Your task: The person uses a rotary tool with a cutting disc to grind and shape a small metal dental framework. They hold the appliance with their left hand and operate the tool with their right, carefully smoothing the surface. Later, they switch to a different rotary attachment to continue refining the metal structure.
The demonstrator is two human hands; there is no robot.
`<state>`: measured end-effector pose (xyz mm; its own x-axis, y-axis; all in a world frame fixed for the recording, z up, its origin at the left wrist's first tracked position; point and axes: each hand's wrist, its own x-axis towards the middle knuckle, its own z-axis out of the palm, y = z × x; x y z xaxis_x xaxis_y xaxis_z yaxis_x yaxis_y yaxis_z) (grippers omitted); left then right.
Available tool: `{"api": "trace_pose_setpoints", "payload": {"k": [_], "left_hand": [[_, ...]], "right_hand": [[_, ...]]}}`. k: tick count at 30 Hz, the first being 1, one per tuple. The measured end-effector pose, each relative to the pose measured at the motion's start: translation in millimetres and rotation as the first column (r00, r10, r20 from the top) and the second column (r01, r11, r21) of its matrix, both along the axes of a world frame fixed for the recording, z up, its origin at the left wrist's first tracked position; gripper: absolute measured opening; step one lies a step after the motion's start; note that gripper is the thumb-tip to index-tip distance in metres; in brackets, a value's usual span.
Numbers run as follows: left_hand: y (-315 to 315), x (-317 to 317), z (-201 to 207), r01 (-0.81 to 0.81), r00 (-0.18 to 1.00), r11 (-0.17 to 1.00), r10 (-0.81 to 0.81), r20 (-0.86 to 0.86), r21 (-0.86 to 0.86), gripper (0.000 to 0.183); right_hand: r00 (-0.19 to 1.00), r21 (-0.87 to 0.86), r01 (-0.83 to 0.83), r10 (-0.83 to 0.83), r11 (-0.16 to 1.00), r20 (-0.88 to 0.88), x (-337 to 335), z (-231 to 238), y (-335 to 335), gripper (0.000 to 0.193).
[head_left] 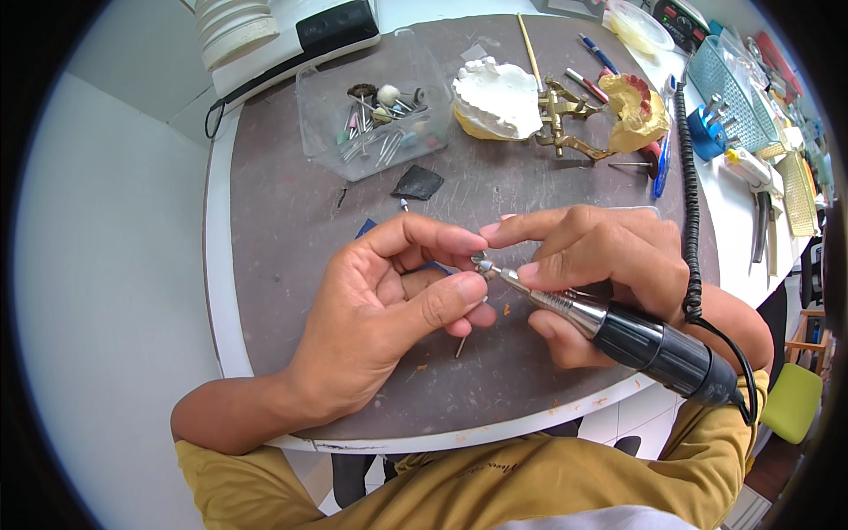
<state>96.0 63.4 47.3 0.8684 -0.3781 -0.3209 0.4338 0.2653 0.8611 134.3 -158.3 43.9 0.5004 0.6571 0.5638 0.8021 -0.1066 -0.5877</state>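
- Your right hand (601, 265) is curled tight around a rotary handpiece (636, 340), thumb and forefinger pinching its silver nose near the tip.
- Your left hand (389, 309) is closed in a pinch, thumb and forefinger meeting on the small bit (481, 262) at the handpiece's tip; the other fingers are folded under.
- The bit sits right between your two hands, where the fingertips of both nearly touch.
- A thin metal pin (461, 346) pokes out just below your left fingers; I can't tell if it lies on the counter or is held.
- The handpiece's black body runs back past your right wrist, and its coiled black cord (689, 203) climbs away beyond that hand.
- Both hands hover over the round, dark counter (291, 221).
- Just beyond your left hand lies a small black scrap (418, 183).
- Farther out from your left hand stands a clear plastic box (371, 106) of burs and polishing bits.
- Beyond your right hand lie a white plaster cast (495, 97) and a brass hinged frame (565, 124) carrying a yellow jaw model (638, 113).
- Well off to the right of your right hand is a teal basket (729, 93).
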Motion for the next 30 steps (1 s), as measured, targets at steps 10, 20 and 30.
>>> {"api": "trace_pose_setpoints", "payload": {"k": [10, 20, 30], "left_hand": [[0.4, -0.9, -1.6, 0.001, 1.0, 1.0, -0.001, 0.014, 0.0, 0.027], [0.3, -1.1, -2.7, -0.01, 1.0, 1.0, 0.01, 0.006, 0.005, 0.026], [1.9, -1.3, -5.6, -0.008, 1.0, 1.0, 0.007, 0.025, 0.019, 0.025]], "right_hand": [[0.999, -0.002, 0.0, 0.0, 1.0, -0.037, -0.9, 0.8, -0.7, 0.028], [1.0, -0.008, -0.014, 0.014, 1.0, -0.027, -0.5, 1.2, -1.2, 0.03], [0.998, -0.015, -0.011, 0.011, 1.0, -0.063, -1.1, 3.3, -2.7, 0.025]]}}
